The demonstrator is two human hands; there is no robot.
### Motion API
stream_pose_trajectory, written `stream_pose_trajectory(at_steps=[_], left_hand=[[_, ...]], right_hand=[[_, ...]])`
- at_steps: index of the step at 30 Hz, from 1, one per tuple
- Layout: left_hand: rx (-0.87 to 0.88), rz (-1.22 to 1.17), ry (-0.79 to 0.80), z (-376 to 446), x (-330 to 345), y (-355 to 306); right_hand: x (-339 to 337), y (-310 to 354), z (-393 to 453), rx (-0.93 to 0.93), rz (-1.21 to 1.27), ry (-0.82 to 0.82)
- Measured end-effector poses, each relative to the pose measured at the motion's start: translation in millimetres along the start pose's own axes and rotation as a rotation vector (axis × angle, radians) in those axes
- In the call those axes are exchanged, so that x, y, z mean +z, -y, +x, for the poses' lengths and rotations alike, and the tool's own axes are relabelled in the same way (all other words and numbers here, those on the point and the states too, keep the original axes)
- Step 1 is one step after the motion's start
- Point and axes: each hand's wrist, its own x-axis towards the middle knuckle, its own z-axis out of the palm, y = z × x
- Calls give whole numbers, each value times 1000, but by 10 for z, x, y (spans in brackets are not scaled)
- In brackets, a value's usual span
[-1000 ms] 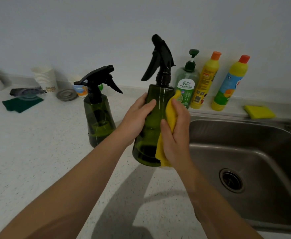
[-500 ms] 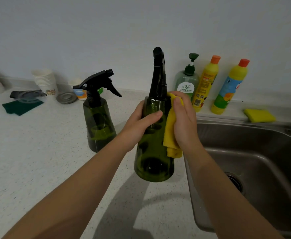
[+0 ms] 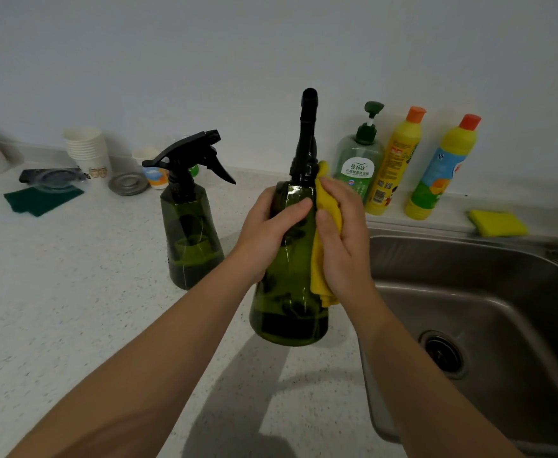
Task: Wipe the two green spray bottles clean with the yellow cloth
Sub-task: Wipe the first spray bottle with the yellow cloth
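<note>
The held spray bottle stands upright in the air above the table's front part, just beside the sink's left rim — long axis vertical, black nozzle straight up, dark liquid low inside. The left hand grips its shoulder; the right hand presses the yellow cloth against its right side, fingers curled round the cloth. The second spray bottle stands on the table to the left, upright, nozzle pointing left, also part filled.

Steel sink, three detergent bottles, yellow sponge, stacked paper cups.
</note>
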Motion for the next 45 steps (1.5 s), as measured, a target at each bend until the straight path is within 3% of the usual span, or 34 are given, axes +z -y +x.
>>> stream_pose_trajectory(at_steps=[9,15,21,29,37,45], left_hand=[[33,54,-183,65,-11,-63],[-125,21,28,3,-9,-85],[-26,47,135,-64,-136,-90],[-47,39,238,-73,-100,-29],[-45,21,46,-16,-40,17],[-58,-24,-148,24,-93,23]], right_hand=[[150,-76,-594,24,-233,170],[122,-69,-396,89,-125,20],[44,27,-204,178,96,-65],[32,130,-109,183,321,-72],[90,-8,-71,-19,-51,-24],[100,-94,-540,123,-73,178]])
